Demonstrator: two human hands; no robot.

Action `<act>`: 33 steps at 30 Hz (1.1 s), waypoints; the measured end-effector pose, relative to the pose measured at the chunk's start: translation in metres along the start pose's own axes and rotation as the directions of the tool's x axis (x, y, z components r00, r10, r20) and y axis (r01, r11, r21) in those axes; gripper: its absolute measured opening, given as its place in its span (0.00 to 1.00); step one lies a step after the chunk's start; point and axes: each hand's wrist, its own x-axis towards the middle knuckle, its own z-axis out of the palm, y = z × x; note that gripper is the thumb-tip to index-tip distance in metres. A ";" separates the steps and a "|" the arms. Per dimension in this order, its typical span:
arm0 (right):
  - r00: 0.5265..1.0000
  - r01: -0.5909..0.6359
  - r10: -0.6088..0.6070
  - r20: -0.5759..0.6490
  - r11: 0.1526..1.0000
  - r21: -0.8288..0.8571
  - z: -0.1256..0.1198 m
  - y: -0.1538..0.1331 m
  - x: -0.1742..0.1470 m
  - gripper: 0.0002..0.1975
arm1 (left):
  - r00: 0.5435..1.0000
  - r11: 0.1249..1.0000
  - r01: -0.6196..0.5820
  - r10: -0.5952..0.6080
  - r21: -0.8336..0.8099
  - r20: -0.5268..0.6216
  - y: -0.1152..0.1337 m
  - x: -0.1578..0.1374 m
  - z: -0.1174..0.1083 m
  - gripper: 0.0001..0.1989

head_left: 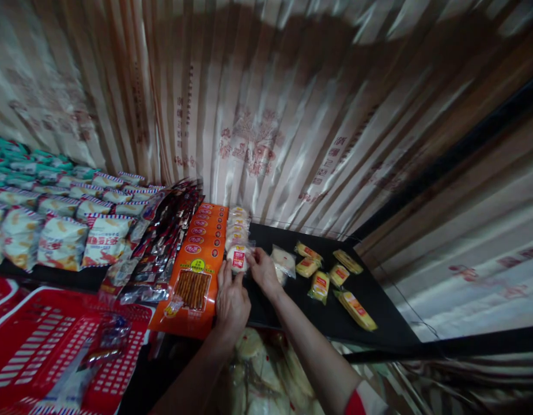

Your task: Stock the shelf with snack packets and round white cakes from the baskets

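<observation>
On the black shelf [378, 323], both hands [232, 302] [263, 270] pinch a round snack packet [238, 259].

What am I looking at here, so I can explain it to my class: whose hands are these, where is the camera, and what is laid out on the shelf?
There is no machine: a person works with two bare hands, filmed by one camera worn on their head, looking down and forward. The left hand and right hand both touch a small round snack packet at the near end of a row of the same packets. Beside that row lie orange packs, dark wrappers and white snack bags. To the right, yellow packets lie scattered on the black shelf. Red baskets sit at the lower left.
</observation>
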 end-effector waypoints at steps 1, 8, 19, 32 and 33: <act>1.000 -0.001 0.001 0.000 0.999 -0.033 0.000 -0.002 0.002 0.09 | 1.000 1.000 0.005 -0.005 0.004 0.016 -0.001 0.000 0.001 0.22; 1.000 -0.004 0.000 -0.012 0.946 -0.324 0.002 -0.007 0.005 0.15 | 0.996 1.000 0.025 -0.025 -0.001 0.081 -0.007 0.002 0.008 0.23; 0.999 0.032 -0.042 -0.031 0.963 -0.268 0.009 -0.001 0.013 0.12 | 0.987 0.998 -0.008 -0.003 0.066 0.163 -0.007 0.008 0.011 0.24; 0.928 0.181 -0.299 -0.220 0.882 -0.436 -0.042 0.040 -0.026 0.15 | 0.992 0.992 -0.125 0.124 0.028 0.007 -0.005 0.002 0.013 0.21; 0.932 0.159 -0.282 -0.228 0.882 -0.443 -0.047 0.047 -0.029 0.15 | 0.990 0.990 -0.140 0.140 0.028 -0.004 -0.004 0.001 0.013 0.21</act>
